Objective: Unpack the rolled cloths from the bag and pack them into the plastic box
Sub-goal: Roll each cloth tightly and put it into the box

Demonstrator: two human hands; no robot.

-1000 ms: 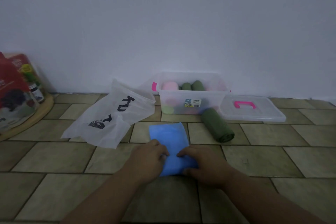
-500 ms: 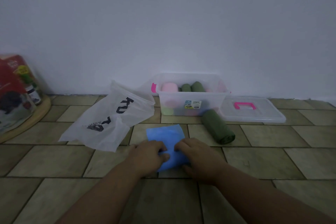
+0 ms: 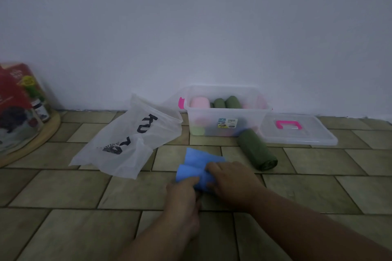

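Black letters "KU" are showing on the translucent bag lying beyond and left of the left hand; past the right hand, the plastic box is carrying a sticker too small to read.

Dim, flat, bluish light; faint shadows; soft motion blur, strongest on red package at left; wide-angle bowing near edges.

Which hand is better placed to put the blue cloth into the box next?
Likely right: left hand and right hand both hold the blue cloth, but the right lies nearer the box, ahead on that side.
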